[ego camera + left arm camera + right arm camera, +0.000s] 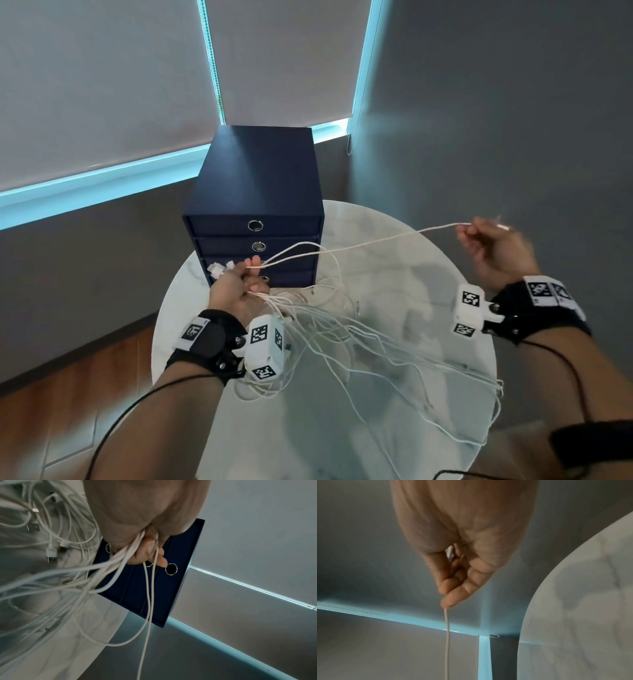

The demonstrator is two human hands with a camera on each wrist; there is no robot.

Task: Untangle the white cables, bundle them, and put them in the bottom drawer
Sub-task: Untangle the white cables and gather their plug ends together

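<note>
Loose white cables (359,339) are spread in a tangle over the round marble counter (428,274), trailing down and to the right from the left grip, with several strands reaching the near right counter edge. USB plugs (51,553) are seen hanging just beside the left hand in the left wrist view.

Left hand (236,291): fingers curled tight round a bunch of cables, clamped; connector ends (219,269) stick out past the fist on its far left side.

Right hand (496,253): raised well to the right of the left grip, thumb and fingertips (448,601) pinched together on a single cable strand (359,245), with a white plug end (450,553) tucked inside the curled fingers. The strand is stretched from the right grip across to the left fist.

Just beyond the left grip, a dark blue drawer unit (257,178) is stood on the counter; drawers are closed as far as visible. The bottom drawer (291,277) is partly hidden by the left hand.
</note>
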